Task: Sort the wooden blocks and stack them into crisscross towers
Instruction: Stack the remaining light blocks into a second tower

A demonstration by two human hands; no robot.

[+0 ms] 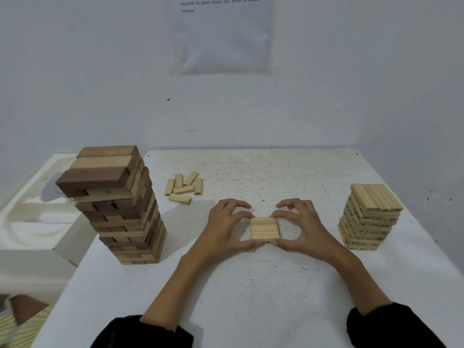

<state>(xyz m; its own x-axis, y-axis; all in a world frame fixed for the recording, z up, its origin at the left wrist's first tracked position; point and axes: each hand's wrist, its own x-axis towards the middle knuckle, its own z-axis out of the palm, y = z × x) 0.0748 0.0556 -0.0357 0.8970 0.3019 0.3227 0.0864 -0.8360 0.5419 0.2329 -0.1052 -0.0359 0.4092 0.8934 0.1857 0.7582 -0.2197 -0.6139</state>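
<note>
A low square of small pale blocks point(265, 228), three side by side, lies on the white table point(251, 285) in the middle. My left hand point(223, 229) presses against its left side and my right hand point(301, 229) against its right side, thumbs at the near edge and fingers at the far edge. A tall crisscross tower of large mixed brown blocks point(123, 209) stands at the left. A shorter crisscross tower of small pale blocks point(369, 217) stands at the right. Several loose small pale blocks point(184, 188) lie behind the middle, toward the left.
The table meets a white wall at the back, with a paper sheet point(222, 33) taped above. Left of the table stands a white plastic object point(32, 217), lower than the tabletop. The table's left edge runs diagonally close to the tall tower.
</note>
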